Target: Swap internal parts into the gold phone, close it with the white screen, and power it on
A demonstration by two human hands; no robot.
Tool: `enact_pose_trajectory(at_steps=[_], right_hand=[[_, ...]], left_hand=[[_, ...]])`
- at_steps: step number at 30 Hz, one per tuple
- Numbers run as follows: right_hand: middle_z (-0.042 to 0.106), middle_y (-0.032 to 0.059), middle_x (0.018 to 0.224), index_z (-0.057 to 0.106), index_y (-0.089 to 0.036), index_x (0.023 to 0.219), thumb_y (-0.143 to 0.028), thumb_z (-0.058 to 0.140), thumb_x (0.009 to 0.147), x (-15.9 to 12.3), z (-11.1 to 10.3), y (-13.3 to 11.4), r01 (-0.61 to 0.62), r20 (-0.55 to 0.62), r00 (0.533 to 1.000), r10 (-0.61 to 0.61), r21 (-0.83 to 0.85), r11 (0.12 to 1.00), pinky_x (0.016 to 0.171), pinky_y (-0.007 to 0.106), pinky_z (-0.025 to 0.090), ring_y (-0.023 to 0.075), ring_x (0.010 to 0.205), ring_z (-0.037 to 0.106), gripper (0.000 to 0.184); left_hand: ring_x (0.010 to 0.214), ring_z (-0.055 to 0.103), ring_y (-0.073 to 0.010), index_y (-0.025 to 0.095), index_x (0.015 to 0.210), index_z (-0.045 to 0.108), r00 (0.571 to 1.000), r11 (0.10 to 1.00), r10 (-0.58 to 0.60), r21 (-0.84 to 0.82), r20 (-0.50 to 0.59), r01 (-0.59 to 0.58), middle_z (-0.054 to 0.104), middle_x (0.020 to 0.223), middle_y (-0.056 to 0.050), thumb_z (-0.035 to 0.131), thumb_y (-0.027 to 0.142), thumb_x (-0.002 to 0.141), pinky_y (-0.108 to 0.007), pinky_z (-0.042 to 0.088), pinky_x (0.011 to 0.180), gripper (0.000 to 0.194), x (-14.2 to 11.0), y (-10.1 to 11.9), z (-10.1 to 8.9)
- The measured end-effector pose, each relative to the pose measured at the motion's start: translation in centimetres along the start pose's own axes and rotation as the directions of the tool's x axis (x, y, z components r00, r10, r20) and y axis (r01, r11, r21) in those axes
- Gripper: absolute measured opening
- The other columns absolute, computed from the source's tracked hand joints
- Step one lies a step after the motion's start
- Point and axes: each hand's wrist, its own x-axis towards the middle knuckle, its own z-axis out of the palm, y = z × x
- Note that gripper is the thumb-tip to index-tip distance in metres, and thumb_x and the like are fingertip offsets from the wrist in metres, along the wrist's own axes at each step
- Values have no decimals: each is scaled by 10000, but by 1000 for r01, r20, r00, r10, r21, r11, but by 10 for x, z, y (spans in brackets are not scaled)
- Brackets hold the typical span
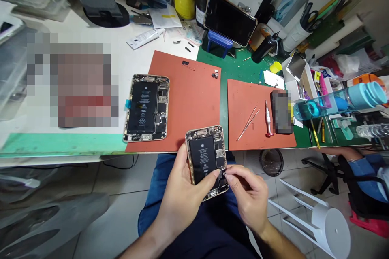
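"What's on the red mat?"
"An opened phone, lying across its left edge."
"Next?"
"The left hand grips a second opened phone above the lap, thumb over its lower part."
"And the right hand?"
"Thumb and forefinger close together at that phone's right edge; I can't tell whether they pinch anything."
"Beyond?"
"Tweezers, then a screwdriver, on a smaller mat."
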Motion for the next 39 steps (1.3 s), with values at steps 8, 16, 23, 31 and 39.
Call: enact_pose_trajectory(at_steps=[8, 16, 23, 31, 39], right_hand=[[834, 43, 1188, 811, -364, 1241, 25, 708, 914, -15, 5, 18, 356, -64, 925, -375, -198, 913, 836, 333, 688, 232, 980, 834, 518], [819, 96, 1250, 745, -334, 1390, -2, 678, 932, -23, 9, 19, 487, -70, 810, -582, -474, 734, 790, 357, 722, 266, 1008, 843, 570], [759, 135, 1217, 791, -152, 1224, 44, 625, 956, -20, 14, 21, 584, -50, 701, -711, -533, 613, 891, 341, 728, 244, 1097, 811, 372], [687, 72, 1044, 797, -164, 1195, 53, 657, 936, -19, 16, 20, 594, -58, 695, -717, -516, 617, 873, 369, 739, 263, 1064, 820, 367], [721, 30, 887, 779, -227, 1266, -8, 671, 959, -15, 15, 13, 597, -26, 692, -722, -542, 592, 811, 359, 744, 262, 946, 848, 392]], left_hand=[[1109, 798, -247, 349, 1548, 369, 972, 984, 146, -70, -186, -161, 747, 1310, -64, 924, 286, 797, -397, 645, 1047, 935, -24, -30, 8], [1048, 817, -218, 399, 1485, 462, 947, 963, 238, -74, -217, -259, 778, 1233, 3, 917, 241, 817, -367, 679, 981, 823, -21, -44, 6], [962, 842, -255, 359, 1503, 516, 889, 888, 438, -85, -135, -451, 809, 1224, -57, 874, 132, 840, -376, 715, 859, 787, -12, -60, -6], [919, 827, -204, 393, 1508, 500, 909, 921, 355, -85, -217, -380, 804, 1111, 2, 957, 187, 761, -329, 705, 876, 900, -16, -47, 3], [912, 807, -183, 442, 1502, 487, 936, 952, 228, -141, -270, -272, 779, 1078, 49, 1011, 252, 684, -282, 696, 869, 990, -19, -31, 13]])
